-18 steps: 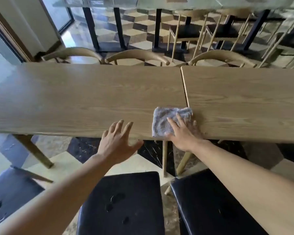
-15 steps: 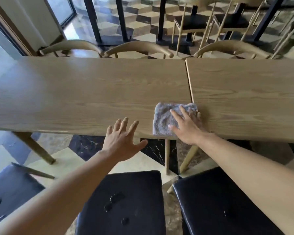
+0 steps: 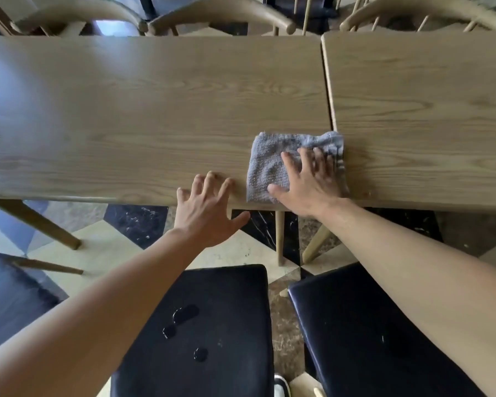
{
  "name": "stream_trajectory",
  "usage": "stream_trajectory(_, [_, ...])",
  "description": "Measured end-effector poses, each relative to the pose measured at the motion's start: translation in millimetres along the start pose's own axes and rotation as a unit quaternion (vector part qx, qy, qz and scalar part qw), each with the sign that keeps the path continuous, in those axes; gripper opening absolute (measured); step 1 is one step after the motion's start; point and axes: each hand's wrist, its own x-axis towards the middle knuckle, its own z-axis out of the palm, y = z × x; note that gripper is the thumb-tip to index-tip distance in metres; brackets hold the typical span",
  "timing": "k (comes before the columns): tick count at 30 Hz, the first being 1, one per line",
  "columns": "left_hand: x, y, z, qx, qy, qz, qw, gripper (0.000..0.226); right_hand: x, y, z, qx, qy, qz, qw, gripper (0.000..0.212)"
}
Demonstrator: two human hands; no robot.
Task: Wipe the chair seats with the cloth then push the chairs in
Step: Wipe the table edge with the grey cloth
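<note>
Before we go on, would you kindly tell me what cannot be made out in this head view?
- The underside of the folded grey terry cloth: hidden against the wooden tabletop and partly under the right hand.
- The black padded seat on the right: crossed by the right forearm and cut by the bottom edge.
- The left hand: whether its fingertips touch the table edge.
- The curved wooden chair backs opposite: seats hidden behind the tabletop.

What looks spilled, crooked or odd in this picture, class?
Dark wet drops sit on the black chair seat under the left arm, so it is not yet wiped. The grey cloth lies on the table under the right hand.
</note>
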Motion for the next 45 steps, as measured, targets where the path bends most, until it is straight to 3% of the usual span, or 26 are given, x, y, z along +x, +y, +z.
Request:
stream_trajectory(14, [-22.9, -11.0, 21.6, 0.014, 0.019, 0.027, 0.999, 0.095, -15.9, -19.3, 11.9, 0.03, 0.219, -0.027, 0.975, 0.039])
stream_trajectory(21, [-36.7, -17.7, 25.2, 0.003, 0.014, 0.034, 0.999, 0.093, -33.5, -43.1, 18.3, 0.023, 0.205, -0.015, 0.978, 0.03])
stream_trajectory(27, [-56.8, -35.6, 16.4, 0.015, 0.011, 0.006, 1.0, 0.088, -70.6, -70.4, 19.4, 0.056, 0.131, -0.116, 0.983, 0.023])
stream_trajectory(32, [-75.6, -62.3, -1.9, 0.022, 0.015, -0.029, 0.999, 0.088, -91.9, -99.3, 10.6, 0.143, 0.095, -0.127, 0.977, 0.028])
stream_trajectory(45, [-214.0, -213.2, -56.5, 0.013, 0.052, -0.168, 0.984, 0.089, -125.5, -304.0, -26.1, 0.202, 0.072, -0.244, 0.946, 0.03])
